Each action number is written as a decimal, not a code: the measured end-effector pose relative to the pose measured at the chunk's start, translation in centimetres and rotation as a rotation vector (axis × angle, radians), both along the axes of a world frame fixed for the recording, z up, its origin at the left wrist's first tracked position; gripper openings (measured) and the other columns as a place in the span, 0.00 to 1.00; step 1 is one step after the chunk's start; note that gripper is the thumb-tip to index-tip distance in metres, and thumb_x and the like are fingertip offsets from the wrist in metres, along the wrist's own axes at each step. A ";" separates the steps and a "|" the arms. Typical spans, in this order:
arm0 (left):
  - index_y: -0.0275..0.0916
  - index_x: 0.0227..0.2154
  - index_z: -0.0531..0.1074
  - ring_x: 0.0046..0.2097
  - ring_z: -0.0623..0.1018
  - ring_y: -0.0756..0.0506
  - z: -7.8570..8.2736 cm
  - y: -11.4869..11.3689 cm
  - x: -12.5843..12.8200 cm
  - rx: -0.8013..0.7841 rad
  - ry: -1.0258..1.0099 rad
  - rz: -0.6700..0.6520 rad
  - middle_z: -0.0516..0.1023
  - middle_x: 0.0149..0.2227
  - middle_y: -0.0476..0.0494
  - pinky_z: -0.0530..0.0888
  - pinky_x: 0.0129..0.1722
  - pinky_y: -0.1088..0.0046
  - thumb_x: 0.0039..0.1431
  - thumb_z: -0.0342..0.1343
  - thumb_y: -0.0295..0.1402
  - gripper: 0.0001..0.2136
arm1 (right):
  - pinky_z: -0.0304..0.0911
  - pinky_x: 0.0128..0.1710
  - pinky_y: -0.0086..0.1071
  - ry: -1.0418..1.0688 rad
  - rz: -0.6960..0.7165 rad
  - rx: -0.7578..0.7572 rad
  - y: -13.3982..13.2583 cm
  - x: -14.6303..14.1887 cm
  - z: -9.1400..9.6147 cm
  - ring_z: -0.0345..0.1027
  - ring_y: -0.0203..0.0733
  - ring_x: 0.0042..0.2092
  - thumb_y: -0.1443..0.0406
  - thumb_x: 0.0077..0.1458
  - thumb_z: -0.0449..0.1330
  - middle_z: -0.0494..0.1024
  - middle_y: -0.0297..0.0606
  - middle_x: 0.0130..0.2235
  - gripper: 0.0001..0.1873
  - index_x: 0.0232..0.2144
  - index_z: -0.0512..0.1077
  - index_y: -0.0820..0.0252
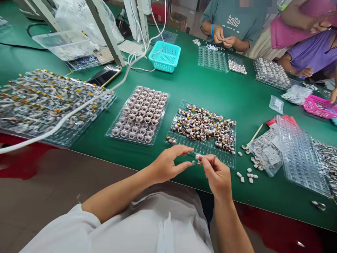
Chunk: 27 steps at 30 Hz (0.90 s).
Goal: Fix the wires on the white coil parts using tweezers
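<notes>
My right hand [217, 174] pinches a small whitish part [198, 157] with dark reddish bits, which looks like an earbud piece, between thumb and fingertips. Facing it from the left, my left hand [168, 163] has thumb and index finger spread apart around the near side of that part, without gripping it. Just beyond both hands lies a transparent tray [226, 161] heaped with small whitish-brown parts [202, 124] that carry orange tabs. To its left, another tray [107, 135] holds whitish cup-shaped shells [142, 112] in neat rows.
Loose white pieces [250, 175], a bag of parts [265, 149] and stacked transparent trays [302, 158] lie at right. A white cable [79, 107] crosses above a large parts tray [47, 105] at left. Beyond stand a turquoise basket [165, 63] and a co-worker [234, 21] handling small pieces.
</notes>
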<state>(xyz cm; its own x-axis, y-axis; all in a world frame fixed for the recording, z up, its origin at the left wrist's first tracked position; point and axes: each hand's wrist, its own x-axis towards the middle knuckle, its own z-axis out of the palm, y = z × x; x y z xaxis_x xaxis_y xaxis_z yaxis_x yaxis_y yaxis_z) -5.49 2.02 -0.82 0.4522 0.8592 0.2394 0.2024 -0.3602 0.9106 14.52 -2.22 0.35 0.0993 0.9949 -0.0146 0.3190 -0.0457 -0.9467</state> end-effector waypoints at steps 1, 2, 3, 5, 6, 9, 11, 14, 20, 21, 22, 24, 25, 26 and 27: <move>0.36 0.53 0.74 0.45 0.81 0.43 0.1 -0.4 0.4 -0.100 -0.045 -0.043 0.81 0.48 0.37 0.79 0.48 0.66 0.60 0.62 0.32 0.18 | 0.52 0.22 0.27 0.111 -0.045 -0.054 -0.8 0.2 0.0 0.57 0.31 0.23 0.57 0.61 0.59 0.73 0.32 0.27 0.13 0.30 0.76 0.59; 0.35 0.52 0.75 0.44 0.82 0.44 0.1 -0.8 0.8 -0.193 -0.091 -0.074 0.82 0.47 0.37 0.79 0.47 0.67 0.59 0.63 0.33 0.19 | 0.50 0.20 0.27 0.215 -0.096 -0.101 -1.6 0.3 -0.2 0.55 0.30 0.22 0.56 0.60 0.60 0.73 0.33 0.27 0.14 0.30 0.76 0.60; 0.34 0.51 0.75 0.43 0.82 0.44 0.0 -1.2 1.3 -0.274 -0.134 -0.094 0.82 0.46 0.37 0.79 0.47 0.67 0.58 0.64 0.33 0.19 | 0.48 0.19 0.26 0.306 -0.147 -0.138 -2.3 0.3 -0.4 0.53 0.29 0.21 0.55 0.59 0.61 0.73 0.33 0.27 0.15 0.30 0.77 0.60; 0.33 0.49 0.77 0.43 0.82 0.44 -0.2 -1.9 2.3 -0.403 -0.208 -0.106 0.83 0.44 0.37 0.79 0.47 0.67 0.56 0.65 0.33 0.17 | 0.46 0.18 0.26 0.442 -0.246 -0.175 -3.3 0.1 -0.8 0.52 0.28 0.20 0.54 0.57 0.64 0.73 0.33 0.25 0.15 0.30 0.77 0.61; 0.33 0.47 0.77 0.43 0.82 0.44 -0.3 -2.2 2.8 -0.452 -0.234 -0.101 0.83 0.44 0.37 0.79 0.47 0.67 0.56 0.65 0.33 0.16 | 0.45 0.17 0.25 0.490 -0.286 -0.179 -3.6 -0.1 -0.9 0.51 0.27 0.20 0.55 0.56 0.65 0.72 0.33 0.25 0.14 0.30 0.77 0.61; 0.33 0.42 0.79 0.41 0.83 0.44 -0.7 -2.8 4.0 -0.530 -0.268 -0.050 0.84 0.41 0.38 0.79 0.45 0.68 0.56 0.64 0.33 0.12 | 0.46 0.17 0.25 0.576 -0.376 -0.176 -4.1 -0.5 -1.2 0.52 0.26 0.19 0.55 0.53 0.67 0.73 0.33 0.24 0.14 0.28 0.77 0.61; 0.33 0.41 0.79 0.40 0.83 0.45 -0.9 -3.0 4.4 -0.556 -0.273 -0.039 0.84 0.40 0.38 0.80 0.44 0.69 0.54 0.65 0.32 0.12 | 0.47 0.16 0.25 0.609 -0.419 -0.180 -4.1 -0.5 -1.2 0.53 0.26 0.18 0.55 0.51 0.68 0.75 0.34 0.25 0.14 0.27 0.77 0.61; 0.33 0.41 0.78 0.40 0.83 0.45 -1.1 -3.3 4.8 -0.612 -0.286 -0.059 0.84 0.42 0.37 0.80 0.43 0.69 0.51 0.67 0.31 0.14 | 0.47 0.15 0.25 0.662 -0.459 -0.184 -4.1 -0.5 -1.5 0.53 0.26 0.18 0.56 0.49 0.70 0.75 0.34 0.24 0.14 0.26 0.77 0.61; 0.34 0.35 0.78 0.35 0.81 0.48 -0.7 -3.2 5.1 -0.808 -0.344 -0.009 0.83 0.34 0.42 0.78 0.37 0.73 0.50 0.69 0.31 0.10 | 0.50 0.16 0.25 0.567 -0.401 -0.166 -4.9 0.1 -2.4 0.54 0.27 0.18 0.56 0.56 0.66 0.76 0.34 0.26 0.13 0.30 0.77 0.61; 0.33 0.34 0.79 0.34 0.81 0.48 -0.4 -3.0 5.0 -0.869 -0.361 -0.025 0.83 0.33 0.43 0.77 0.36 0.74 0.49 0.70 0.32 0.11 | 0.52 0.18 0.25 0.498 -0.375 -0.141 -5.1 0.4 -2.4 0.56 0.28 0.20 0.56 0.58 0.64 0.76 0.34 0.27 0.12 0.34 0.77 0.60; 0.33 0.33 0.79 0.33 0.81 0.48 -0.2 -2.8 4.8 -0.927 -0.374 -0.052 0.83 0.32 0.43 0.77 0.36 0.74 0.48 0.71 0.32 0.11 | 0.56 0.20 0.26 0.416 -0.341 -0.107 -5.4 0.8 -2.4 0.60 0.29 0.22 0.57 0.59 0.64 0.76 0.35 0.30 0.12 0.39 0.77 0.59; 0.33 0.32 0.79 0.31 0.81 0.49 0.2 -2.2 4.4 -1.024 -0.384 -0.120 0.83 0.30 0.43 0.77 0.36 0.73 0.47 0.71 0.32 0.11 | 0.63 0.25 0.27 0.240 -0.252 -0.028 -5.7 1.8 -2.2 0.66 0.33 0.29 0.59 0.58 0.64 0.76 0.38 0.40 0.17 0.50 0.75 0.54; 0.33 0.32 0.79 0.30 0.80 0.49 0.4 -2.0 4.2 -1.064 -0.388 -0.155 0.83 0.30 0.43 0.78 0.36 0.73 0.47 0.72 0.32 0.11 | 0.65 0.27 0.28 0.162 -0.193 0.006 -5.9 2.3 -2.0 0.68 0.34 0.33 0.60 0.58 0.65 0.75 0.40 0.45 0.21 0.54 0.73 0.52; 0.33 0.31 0.79 0.29 0.80 0.50 0.5 -1.7 4.0 -1.099 -0.394 -0.187 0.83 0.29 0.44 0.78 0.36 0.72 0.47 0.72 0.32 0.11 | 0.65 0.28 0.28 0.099 -0.126 0.032 -5.9 2.8 -1.8 0.68 0.35 0.35 0.61 0.58 0.65 0.72 0.41 0.49 0.23 0.56 0.71 0.49; 0.32 0.31 0.80 0.29 0.80 0.50 0.5 -1.5 3.8 -1.129 -0.404 -0.215 0.83 0.28 0.44 0.78 0.36 0.72 0.47 0.72 0.32 0.10 | 0.65 0.28 0.28 0.052 -0.056 0.046 -6.0 3.2 -1.6 0.69 0.35 0.36 0.62 0.58 0.64 0.71 0.42 0.51 0.24 0.57 0.71 0.48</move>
<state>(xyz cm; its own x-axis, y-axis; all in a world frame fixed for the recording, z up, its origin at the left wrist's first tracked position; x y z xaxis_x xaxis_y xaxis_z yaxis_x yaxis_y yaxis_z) -1.67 0.49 -0.29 0.6769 0.5920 -0.4375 -0.1347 0.6839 0.7171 17.71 -8.19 -1.22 0.1556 0.9875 0.0247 0.2676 -0.0181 -0.9634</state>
